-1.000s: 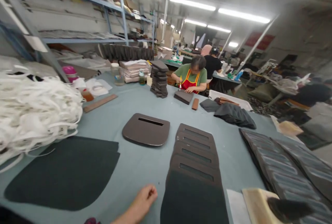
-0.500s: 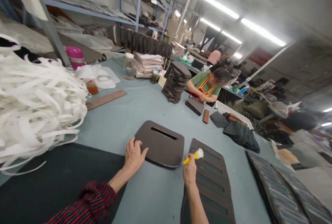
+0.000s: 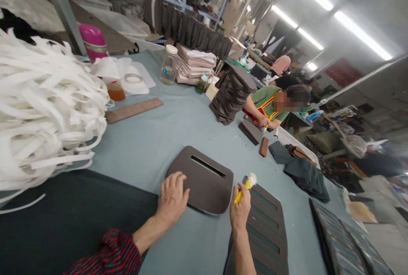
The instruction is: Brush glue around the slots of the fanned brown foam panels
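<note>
My right hand is gripping the yellow brush, bristles up — my left, fingers loosely parted, apparently steadying the slotted panel.

Left hand palm down, fingers spread and bent; right hand upright, fingers curled shut.

The left hand has reached the slotted panel, and the right hand has appeared, holding a brush.
</note>
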The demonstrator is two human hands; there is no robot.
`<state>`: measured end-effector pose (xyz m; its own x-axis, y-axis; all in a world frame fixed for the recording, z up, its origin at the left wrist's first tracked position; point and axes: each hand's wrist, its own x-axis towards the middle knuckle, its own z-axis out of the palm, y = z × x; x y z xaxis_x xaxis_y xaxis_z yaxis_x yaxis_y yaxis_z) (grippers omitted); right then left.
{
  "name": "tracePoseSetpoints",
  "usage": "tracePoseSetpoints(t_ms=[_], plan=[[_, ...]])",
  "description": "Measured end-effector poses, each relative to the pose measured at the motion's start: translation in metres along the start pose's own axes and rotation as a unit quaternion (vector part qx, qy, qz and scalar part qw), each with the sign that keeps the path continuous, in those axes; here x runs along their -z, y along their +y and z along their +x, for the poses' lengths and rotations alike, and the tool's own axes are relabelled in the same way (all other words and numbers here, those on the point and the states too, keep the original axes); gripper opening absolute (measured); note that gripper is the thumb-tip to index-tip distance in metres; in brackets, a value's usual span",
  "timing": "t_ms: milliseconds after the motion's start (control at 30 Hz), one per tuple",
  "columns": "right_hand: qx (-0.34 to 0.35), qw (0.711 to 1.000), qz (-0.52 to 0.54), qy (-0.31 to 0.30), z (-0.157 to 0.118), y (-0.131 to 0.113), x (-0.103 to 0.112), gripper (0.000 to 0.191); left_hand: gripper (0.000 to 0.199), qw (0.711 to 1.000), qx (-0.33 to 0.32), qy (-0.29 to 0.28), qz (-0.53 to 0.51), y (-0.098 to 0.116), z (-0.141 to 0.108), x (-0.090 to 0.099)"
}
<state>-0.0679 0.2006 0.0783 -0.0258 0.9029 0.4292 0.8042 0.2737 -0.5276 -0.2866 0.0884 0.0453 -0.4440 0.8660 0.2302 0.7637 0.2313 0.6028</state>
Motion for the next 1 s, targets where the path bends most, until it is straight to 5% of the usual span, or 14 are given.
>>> tracePoseSetpoints(t_ms=[167,300,433,500,633,800,1000], plan=[[0.024,0.981,0.17,-0.09,0.012,-0.081,-0.016,0.034,0.04,0.986,-0.083,-0.135,0.055,0.042,-0.037,-0.016],[-0.045,0.939,0.257,-0.225,-0.002,-0.129,-0.055,0.029,0.041,0.984,-0.058,-0.139,0.1,0.045,-0.047,-0.034],[-0.075,0.897,0.286,-0.33,0.0,-0.146,-0.09,0.025,0.042,0.984,-0.069,-0.114,0.115,0.038,-0.045,-0.039],[-0.089,0.899,0.287,-0.318,0.013,-0.148,-0.106,0.026,0.043,0.984,-0.082,-0.102,0.119,0.035,-0.046,-0.039],[-0.128,0.943,0.26,-0.166,0.046,-0.151,-0.138,0.033,0.039,0.983,-0.086,-0.105,0.125,0.036,-0.046,-0.038],[-0.152,0.955,0.23,-0.112,0.063,-0.121,-0.14,0.036,0.037,0.982,-0.071,-0.126,0.122,0.04,-0.043,-0.033],[-0.209,0.971,0.104,0.039,0.056,-0.003,-0.049,0.04,0.048,0.974,-0.095,-0.155,0.135,0.044,-0.042,-0.024]])
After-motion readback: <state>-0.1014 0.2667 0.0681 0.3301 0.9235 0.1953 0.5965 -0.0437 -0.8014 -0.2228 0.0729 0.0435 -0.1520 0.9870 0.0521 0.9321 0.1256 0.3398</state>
